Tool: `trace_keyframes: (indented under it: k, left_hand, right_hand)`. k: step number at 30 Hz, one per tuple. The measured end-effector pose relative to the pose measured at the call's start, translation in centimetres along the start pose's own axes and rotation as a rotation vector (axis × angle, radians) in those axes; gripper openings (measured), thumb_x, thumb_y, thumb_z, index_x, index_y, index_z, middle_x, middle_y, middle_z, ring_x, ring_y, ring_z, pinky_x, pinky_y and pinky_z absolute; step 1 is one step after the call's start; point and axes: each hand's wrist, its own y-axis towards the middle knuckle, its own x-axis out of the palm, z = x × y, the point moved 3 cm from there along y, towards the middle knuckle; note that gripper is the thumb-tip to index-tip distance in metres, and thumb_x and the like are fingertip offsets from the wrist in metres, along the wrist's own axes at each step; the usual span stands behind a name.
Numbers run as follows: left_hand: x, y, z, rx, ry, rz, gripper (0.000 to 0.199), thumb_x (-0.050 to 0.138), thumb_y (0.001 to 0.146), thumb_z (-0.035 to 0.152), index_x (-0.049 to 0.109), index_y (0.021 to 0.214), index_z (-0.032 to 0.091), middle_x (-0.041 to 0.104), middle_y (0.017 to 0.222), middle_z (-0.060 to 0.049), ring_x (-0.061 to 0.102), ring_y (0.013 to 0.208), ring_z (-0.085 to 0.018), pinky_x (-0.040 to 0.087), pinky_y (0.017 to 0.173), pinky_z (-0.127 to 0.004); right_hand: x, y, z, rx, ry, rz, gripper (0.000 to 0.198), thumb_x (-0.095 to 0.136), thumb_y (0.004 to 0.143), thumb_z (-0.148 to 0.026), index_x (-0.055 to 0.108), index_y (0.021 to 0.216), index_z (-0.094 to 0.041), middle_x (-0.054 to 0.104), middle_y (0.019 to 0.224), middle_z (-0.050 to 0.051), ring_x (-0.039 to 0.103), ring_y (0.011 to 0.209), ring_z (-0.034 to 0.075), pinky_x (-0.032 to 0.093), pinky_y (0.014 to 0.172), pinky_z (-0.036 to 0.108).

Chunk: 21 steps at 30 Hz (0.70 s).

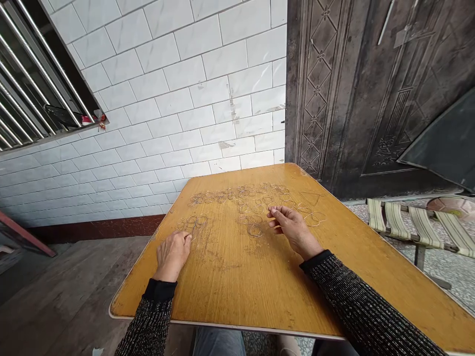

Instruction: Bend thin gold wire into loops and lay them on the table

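Observation:
My left hand (174, 253) is above the left part of the wooden table, thumb and fingers pressed together at the edge of a small group of thin wire loops (196, 221). What lies in that pinch is too fine to make out. Over the right middle of the table, my right hand (291, 228) has thumb and index finger pinched, the other fingers curled loosely. Anything between those fingertips is too small to name. Near it lie a flower-shaped piece of bent wire (255, 230) and a larger looped wire (316, 218).
Rows of thin wire flower shapes (220, 196) lie across the far part of the table (230, 291). A white tiled wall (208, 118) stands behind it, with a dark carved door (334, 99) to the right. A strap-seated folding stool (423, 230) stands at the right.

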Motion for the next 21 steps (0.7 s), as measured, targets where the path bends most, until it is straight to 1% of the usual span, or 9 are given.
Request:
trace_keyframes:
  k: [3,5,7,9,12,15,16,18,21]
  left_hand:
    - [-1.6,0.1,1.6,0.105,0.027,0.051,0.032,0.035,0.086,0.033,0.063,0.078,0.02,0.066,0.081,-0.007,0.059,0.07,-0.02,0.029,0.051,-0.025]
    - [-2.5,0.4,3.7,0.198,0.009,0.087,0.031,0.035,0.087,0.033,0.062,0.079,0.02,0.065,0.08,-0.006,0.059,0.071,-0.02,0.029,0.052,-0.026]
    - [-2.9,1.0,6.5,0.313,-0.038,0.106,0.029,0.037,0.086,0.033,0.062,0.08,0.02,0.065,0.082,-0.006,0.058,0.072,-0.02,0.03,0.054,-0.026]
    - [-2.7,1.6,9.4,0.419,-0.108,0.103,0.029,0.038,0.086,0.032,0.062,0.08,0.019,0.065,0.081,-0.007,0.058,0.072,-0.019,0.032,0.057,-0.027]
    - [-1.1,2.4,12.4,0.495,-0.178,0.044,0.028,0.039,0.086,0.03,0.062,0.076,0.018,0.065,0.077,-0.007,0.058,0.068,-0.019,0.032,0.056,-0.027]
    - [1.1,3.0,13.0,0.505,-0.226,0.069,0.029,0.037,0.087,0.029,0.062,0.078,0.018,0.065,0.078,-0.007,0.058,0.069,-0.018,0.032,0.056,-0.026]
    - [1.9,3.1,12.7,0.484,-0.245,0.083,0.03,0.036,0.087,0.028,0.062,0.078,0.018,0.065,0.078,-0.007,0.058,0.069,-0.018,0.032,0.056,-0.026]
    - [3.3,3.4,12.0,0.46,-0.268,0.071,0.03,0.036,0.087,0.028,0.063,0.078,0.018,0.066,0.077,-0.007,0.058,0.069,-0.017,0.033,0.056,-0.025]
    - [4.4,3.5,11.4,0.449,-0.317,0.054,0.029,0.037,0.086,0.029,0.064,0.078,0.019,0.066,0.078,-0.007,0.058,0.069,-0.016,0.032,0.056,-0.025]
  right_hand:
    - [-0.4,0.4,-0.2,-0.086,-0.079,0.038,0.027,0.056,0.067,-0.042,0.049,0.071,-0.016,0.054,0.071,0.001,0.049,0.046,0.006,0.038,0.038,0.017]
    - [-0.8,0.8,-0.2,-0.143,-0.154,0.065,0.026,0.051,0.069,-0.042,0.049,0.074,-0.017,0.054,0.071,0.001,0.049,0.045,0.006,0.038,0.038,0.018]
    - [-1.3,1.2,-0.1,-0.174,-0.223,0.085,0.024,0.047,0.071,-0.039,0.049,0.077,-0.017,0.054,0.071,0.001,0.05,0.045,0.007,0.038,0.038,0.019]
    - [-1.8,1.6,0.2,-0.205,-0.308,0.092,0.019,0.046,0.071,-0.034,0.05,0.078,-0.016,0.055,0.069,0.001,0.05,0.045,0.008,0.037,0.038,0.019]
    - [-2.2,1.9,0.6,-0.259,-0.483,0.071,0.014,0.046,0.071,-0.026,0.053,0.076,-0.016,0.055,0.062,0.0,0.049,0.045,0.009,0.037,0.042,0.021]
    - [-2.0,1.8,1.2,-0.316,-0.68,0.025,0.012,0.048,0.071,-0.02,0.059,0.073,-0.017,0.058,0.062,0.001,0.052,0.052,0.012,0.039,0.052,0.024]
    - [-1.8,1.8,1.4,-0.333,-0.744,0.005,0.012,0.049,0.071,-0.019,0.06,0.072,-0.018,0.06,0.064,0.001,0.054,0.056,0.013,0.039,0.056,0.024]
    - [-1.2,1.7,1.8,-0.352,-0.864,-0.042,0.012,0.05,0.071,-0.017,0.062,0.071,-0.019,0.063,0.069,0.002,0.055,0.064,0.014,0.038,0.06,0.025]
    - [-0.4,1.6,2.3,-0.346,-1.025,-0.091,0.012,0.052,0.074,-0.02,0.064,0.073,-0.02,0.064,0.073,0.004,0.056,0.067,0.016,0.037,0.061,0.025]
